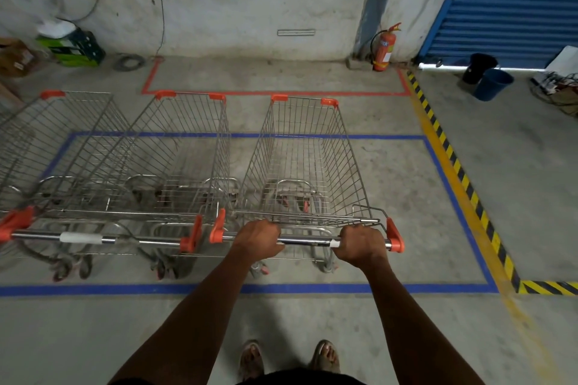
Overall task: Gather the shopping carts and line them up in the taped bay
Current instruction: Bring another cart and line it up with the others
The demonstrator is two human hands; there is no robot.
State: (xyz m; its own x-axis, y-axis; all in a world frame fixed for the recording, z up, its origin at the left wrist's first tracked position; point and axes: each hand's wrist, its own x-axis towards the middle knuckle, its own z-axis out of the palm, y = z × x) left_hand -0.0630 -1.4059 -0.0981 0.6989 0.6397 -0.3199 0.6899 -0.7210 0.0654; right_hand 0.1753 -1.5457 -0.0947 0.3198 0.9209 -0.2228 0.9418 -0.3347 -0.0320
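Both hands grip the handle (305, 241) of the right cart (305, 166). The left hand (258, 239) is curled over the bar toward its left end, and the right hand (359, 244) is curled over it near the right orange end cap, beside a white sleeve on the bar. This cart stands inside the blue bay (450, 166), its basket reaching past the bay's far tape line toward the wall, its rear wheels just inside the near line. Just left of it stands the middle cart (175, 166), the two handles' orange caps nearly touching. Farther left a third cart (56, 150) stands close against the middle one and is partly cut off by the picture's edge. Beyond the bay lies a red tape outline (275, 93) against the wall. Right of the bay runs a yellow-and-black stripe (453, 159). A fire extinguisher (384, 48) stands at the wall beyond the bay's far right corner, and a blue bucket (492, 84) sits past the stripe, before a blue shutter (513, 3).
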